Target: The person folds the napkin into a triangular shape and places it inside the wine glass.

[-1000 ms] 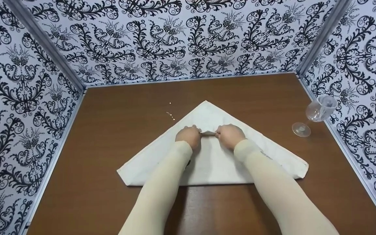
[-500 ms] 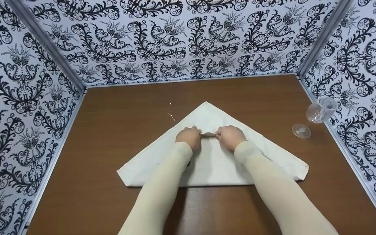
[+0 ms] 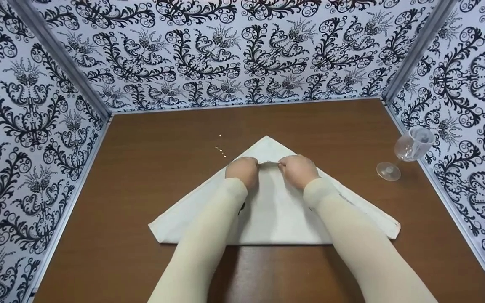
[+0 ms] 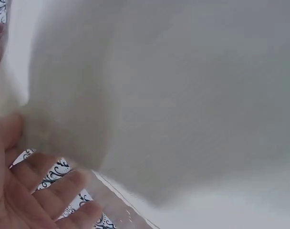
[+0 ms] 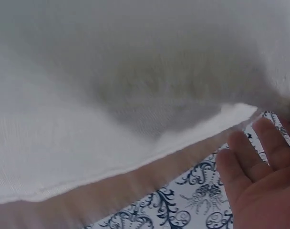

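A white cloth (image 3: 276, 223) lies folded in a triangle on the table, one point facing the far wall and the long folded edge toward me. Near that far point, my left hand (image 3: 242, 171) and right hand (image 3: 299, 170) pinch the edge of its upper layer, a short stretch of edge showing between them. In the left wrist view, the raised cloth (image 4: 173, 105) fills most of the picture, gripped by the left thumb, while the other fingers spread below. The right wrist view shows the layer sagging from the right hand (image 5: 264, 176), its other fingers loosely extended.
A clear stemmed wine glass (image 3: 412, 146) stands at the right edge of the brown wooden table (image 3: 141, 168). Small light specks (image 3: 220, 150) lie left of the cloth's far point. Patterned walls (image 3: 209, 50) enclose the left, back and right sides.
Both hands have moved slightly away from me and raised the pinched edge of the upper layer. The cloth's outline sits slightly lower in the head view.
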### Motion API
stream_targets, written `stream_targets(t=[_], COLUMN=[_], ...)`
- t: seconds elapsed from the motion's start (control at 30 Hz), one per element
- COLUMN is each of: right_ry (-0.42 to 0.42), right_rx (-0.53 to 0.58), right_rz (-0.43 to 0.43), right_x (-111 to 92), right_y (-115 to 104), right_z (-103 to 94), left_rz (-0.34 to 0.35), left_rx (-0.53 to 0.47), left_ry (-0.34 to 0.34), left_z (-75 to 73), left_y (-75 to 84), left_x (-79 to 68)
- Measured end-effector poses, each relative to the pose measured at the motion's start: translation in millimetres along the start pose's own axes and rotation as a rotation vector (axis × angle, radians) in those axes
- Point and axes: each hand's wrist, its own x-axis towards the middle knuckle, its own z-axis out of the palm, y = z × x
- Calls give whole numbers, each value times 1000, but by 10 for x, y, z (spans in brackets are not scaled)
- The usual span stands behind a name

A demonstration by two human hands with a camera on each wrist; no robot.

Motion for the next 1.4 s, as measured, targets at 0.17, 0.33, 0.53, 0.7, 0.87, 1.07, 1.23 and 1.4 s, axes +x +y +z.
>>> stream_targets(t=[0.17, 0.33, 0.53, 0.7, 0.87, 1.07, 1.23, 1.4], right_ry=[-44, -95, -124, -130, -148, -116, 17, 39], right_rx=[-8, -82, -69, -68, -72, -51, -3, 39], right_rz=[-11, -46, -43, -39, -37, -26, 5, 5], right_x=[-12, -30, -38, -37, -43, -45, 10, 56], right_y=[10, 11, 4, 5, 12, 19, 19, 49], right_z=[51, 70, 66, 65, 71, 24, -7, 29], left_rz=[-2, -26, -35, -12, 0, 23, 12, 9], left_rx=[-6, -8, 8, 3, -7, 11, -21, -24], left_ry=[-28, -102, -137, -104, -91, -92, -44, -39], left_z=[99, 119, 156, 179, 173, 92, 7, 35], left_y=[-11, -4, 5, -10, -13, -8, -18, -26], left_x=[22, 5, 4, -3, -28, -57, -16, 40])
